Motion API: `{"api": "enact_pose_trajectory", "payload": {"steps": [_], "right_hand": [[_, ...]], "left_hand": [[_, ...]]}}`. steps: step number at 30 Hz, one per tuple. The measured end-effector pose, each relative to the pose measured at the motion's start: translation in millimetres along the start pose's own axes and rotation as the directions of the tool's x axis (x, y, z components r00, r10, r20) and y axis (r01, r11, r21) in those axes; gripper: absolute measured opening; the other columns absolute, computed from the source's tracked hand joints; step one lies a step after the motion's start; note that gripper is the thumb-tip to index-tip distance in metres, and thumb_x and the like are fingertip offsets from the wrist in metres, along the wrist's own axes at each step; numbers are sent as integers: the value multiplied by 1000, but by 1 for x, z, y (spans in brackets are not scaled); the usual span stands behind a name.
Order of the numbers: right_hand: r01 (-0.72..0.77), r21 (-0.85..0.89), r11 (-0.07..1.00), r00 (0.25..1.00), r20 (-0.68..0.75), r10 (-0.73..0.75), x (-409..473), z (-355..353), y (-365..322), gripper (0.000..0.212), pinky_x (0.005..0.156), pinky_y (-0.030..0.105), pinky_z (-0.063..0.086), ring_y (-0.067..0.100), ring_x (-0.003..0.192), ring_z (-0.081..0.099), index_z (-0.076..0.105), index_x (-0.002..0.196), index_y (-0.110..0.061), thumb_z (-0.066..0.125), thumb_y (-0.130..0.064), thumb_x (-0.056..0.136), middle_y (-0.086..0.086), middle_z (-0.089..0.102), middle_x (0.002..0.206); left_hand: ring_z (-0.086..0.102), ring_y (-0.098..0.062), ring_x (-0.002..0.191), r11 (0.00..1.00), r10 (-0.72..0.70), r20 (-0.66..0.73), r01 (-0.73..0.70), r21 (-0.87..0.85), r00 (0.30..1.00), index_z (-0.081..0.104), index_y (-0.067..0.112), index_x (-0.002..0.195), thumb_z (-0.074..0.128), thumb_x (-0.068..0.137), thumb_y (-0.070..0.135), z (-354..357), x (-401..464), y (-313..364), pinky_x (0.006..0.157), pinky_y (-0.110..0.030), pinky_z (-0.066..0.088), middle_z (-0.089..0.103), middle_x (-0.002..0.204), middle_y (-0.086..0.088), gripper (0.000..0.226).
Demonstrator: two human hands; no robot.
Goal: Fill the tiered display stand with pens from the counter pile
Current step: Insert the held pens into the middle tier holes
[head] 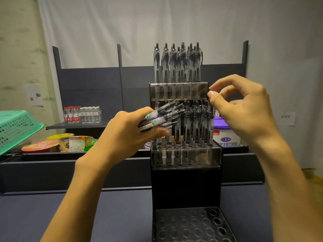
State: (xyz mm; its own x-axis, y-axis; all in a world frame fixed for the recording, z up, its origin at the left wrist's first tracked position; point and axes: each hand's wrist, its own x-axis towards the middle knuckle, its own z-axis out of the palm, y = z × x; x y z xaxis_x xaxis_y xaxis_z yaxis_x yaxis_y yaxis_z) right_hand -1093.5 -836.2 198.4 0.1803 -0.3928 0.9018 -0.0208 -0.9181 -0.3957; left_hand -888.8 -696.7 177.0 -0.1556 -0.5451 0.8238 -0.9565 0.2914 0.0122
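A black tiered display stand (186, 186) stands in front of me on the dark counter. Its top tier (179, 91) holds several clear pens upright, and the middle tier (186, 156) holds several more. The bottom tier (192, 224) shows rows of holes with no pens in them. My left hand (129, 135) grips a bundle of clear pens (160, 116), tips pointing right toward the middle tier. My right hand (244, 109) hovers at the right edge of the top tier, fingers loosely curled and holding nothing.
A green plastic basket (15, 126) sits at the left above instant noodle cups (42, 145). Packs of water bottles (82, 114) stand on a back shelf. A white tub with a purple lid (225, 135) is behind the stand at the right.
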Motion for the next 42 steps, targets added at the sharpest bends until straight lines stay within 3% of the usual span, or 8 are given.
{"api": "enact_pose_trajectory", "payload": {"steps": [7,10,15,21,27,32,35,42], "right_hand": [[-2,116,993,972,234,-25,-4,1,-22,5,61,25,53,9,69,65,70,85,-25,70,-30,84,-7,68,75],[-30,137,990,918,396,-27,-6,4,-27,11,53,14,48,4,66,64,73,83,-23,71,-33,80,-7,69,73],[-67,75,995,824,567,13,-9,9,-29,14,50,12,41,2,52,59,75,89,-22,70,-32,82,-5,70,78],[-87,125,988,833,553,4,-10,11,-30,10,47,16,43,9,48,56,75,88,-22,69,-29,84,-2,70,75],[-61,144,988,864,504,-20,-10,12,-30,9,52,14,45,0,49,56,73,90,-22,71,-27,83,0,70,78],[-83,145,986,889,458,8,-9,12,-29,3,46,29,53,11,45,56,68,86,-20,68,-24,85,0,67,81],[-135,236,962,925,377,37,-6,4,-26,5,39,17,42,10,41,54,63,84,-15,64,-17,89,1,63,83],[-125,462,878,989,126,75,-2,-6,-28,11,33,26,41,17,39,55,51,87,-15,51,-14,98,1,72,81]], "left_hand": [[56,-10,54,999,-14,-10,14,-29,1000,49,36,86,60,78,52,-1,0,2,45,-21,45,55,66,18,21],[56,-5,54,999,-4,-11,4,-43,1000,46,39,86,62,78,48,-1,0,4,46,-11,40,52,66,21,20],[56,-5,57,998,-5,-23,4,-55,1000,54,22,89,63,77,45,-2,1,6,47,-11,42,54,71,19,27],[59,1,61,996,17,-21,-18,-84,1000,57,16,95,62,77,44,-1,2,9,50,-9,45,56,74,21,34],[60,1,59,995,20,-27,-23,-92,999,53,20,95,61,78,44,-2,3,11,50,-9,46,56,73,19,30],[64,-7,57,971,-116,-17,110,-212,993,56,18,92,60,75,47,-1,2,14,48,-18,52,64,73,9,33],[65,-9,55,953,-197,2,192,-234,980,55,22,87,60,72,49,-4,0,11,47,-17,51,65,70,5,31],[60,-6,50,985,-148,-19,145,-92,989,55,8,85,59,75,51,-7,-2,4,44,-28,48,61,64,3,44]]}}
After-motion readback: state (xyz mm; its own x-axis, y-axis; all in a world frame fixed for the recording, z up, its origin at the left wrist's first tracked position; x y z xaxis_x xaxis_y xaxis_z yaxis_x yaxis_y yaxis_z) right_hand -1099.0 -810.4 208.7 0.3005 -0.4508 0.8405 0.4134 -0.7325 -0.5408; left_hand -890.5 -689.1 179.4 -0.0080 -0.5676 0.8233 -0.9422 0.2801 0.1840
